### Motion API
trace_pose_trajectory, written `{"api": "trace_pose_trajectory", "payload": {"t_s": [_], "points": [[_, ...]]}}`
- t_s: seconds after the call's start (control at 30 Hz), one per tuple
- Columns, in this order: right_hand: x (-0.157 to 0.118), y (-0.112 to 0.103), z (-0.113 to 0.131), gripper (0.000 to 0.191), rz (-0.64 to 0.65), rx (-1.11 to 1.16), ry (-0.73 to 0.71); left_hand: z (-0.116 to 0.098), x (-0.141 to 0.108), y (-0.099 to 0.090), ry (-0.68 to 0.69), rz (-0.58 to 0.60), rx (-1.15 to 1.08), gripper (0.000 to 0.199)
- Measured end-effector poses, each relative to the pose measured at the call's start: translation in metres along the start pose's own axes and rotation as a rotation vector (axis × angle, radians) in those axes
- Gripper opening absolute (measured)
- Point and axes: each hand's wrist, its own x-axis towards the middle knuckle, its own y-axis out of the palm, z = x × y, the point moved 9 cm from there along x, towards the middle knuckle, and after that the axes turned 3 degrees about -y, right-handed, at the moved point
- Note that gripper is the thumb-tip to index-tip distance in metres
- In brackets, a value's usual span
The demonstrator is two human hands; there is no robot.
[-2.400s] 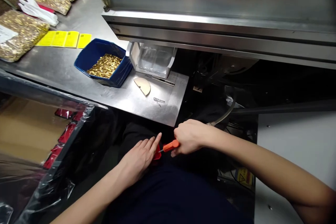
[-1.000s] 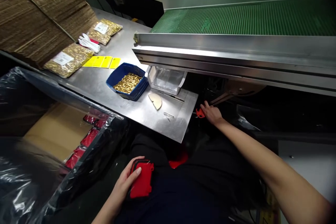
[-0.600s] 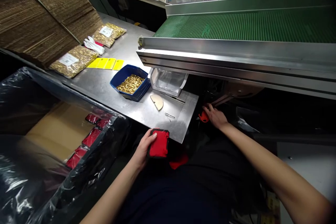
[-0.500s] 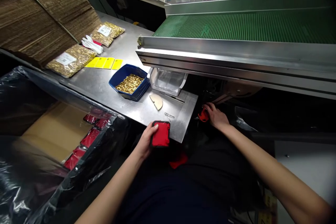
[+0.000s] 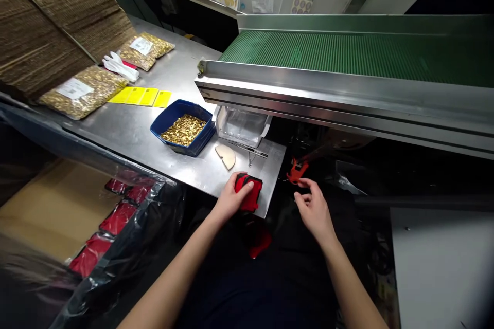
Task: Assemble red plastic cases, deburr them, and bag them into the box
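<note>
A red and black case is held in my left hand, thumb on its face, at the table's front corner. To the right, my right hand has its fingers apart with nothing between them. Just beyond its fingertips hangs an orange-red tool beside the table edge. A half-round cream piece lies on the metal table, near a blue bin of small gold pieces. A thin metal part is next to the clear tray.
A green conveyor crosses the back right, above a clear tray. Yellow cards, bags of gold pieces and white gloves lie left. A plastic-lined box holds several wrapped red cases.
My right hand has let go of the orange-red tool and moved toward me. My left hand, with the case, has moved slightly right, and the case is turned.
</note>
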Motion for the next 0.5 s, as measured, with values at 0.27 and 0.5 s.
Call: {"api": "trace_pose_trajectory", "payload": {"t_s": [0.27,0.5], "points": [[0.049,0.048,0.109,0.025,0.16,0.024,-0.241,-0.019,-0.017,-0.012,0.161,-0.12,0.376,0.041],[0.16,0.129,0.206,0.023,0.298,-0.202,-0.283,-0.024,-0.021,-0.041,0.194,-0.306,0.532,0.044]]}}
